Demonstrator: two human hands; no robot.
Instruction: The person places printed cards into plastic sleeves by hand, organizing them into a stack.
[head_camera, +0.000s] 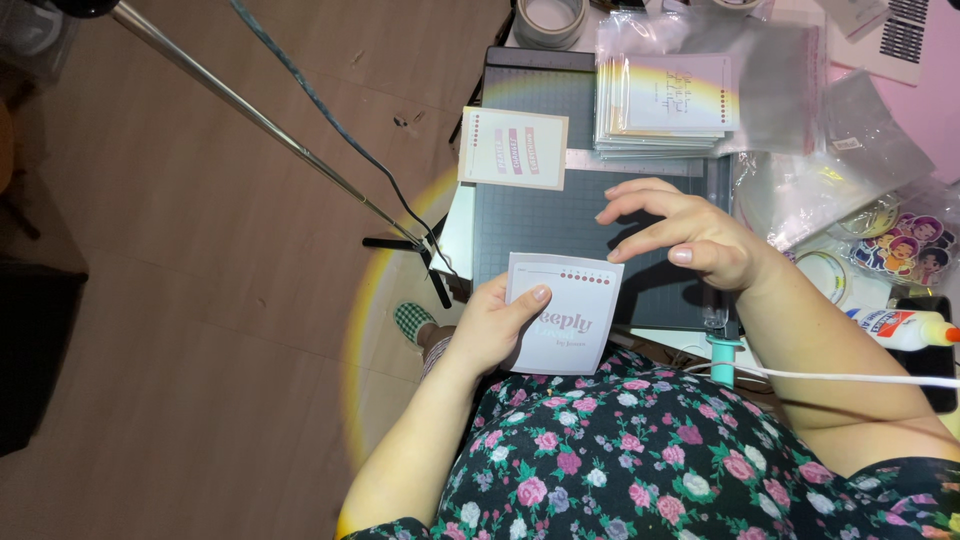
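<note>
While the left hand (490, 325) pinched a pale card (562, 312) upright near the body, its long axis running away from the person, the right hand (680, 232) hovered just beyond it, fingers spread and empty, over the grey cutting mat (540, 215).

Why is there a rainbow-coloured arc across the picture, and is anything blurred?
Head view: a curved rainbow band of lens flare sweeps from the stack of cards down past the floor; light falls mostly on the cutting mat, the left side dark. The right hand casts a shadow there. The card in the left hand looks sharp.
</note>
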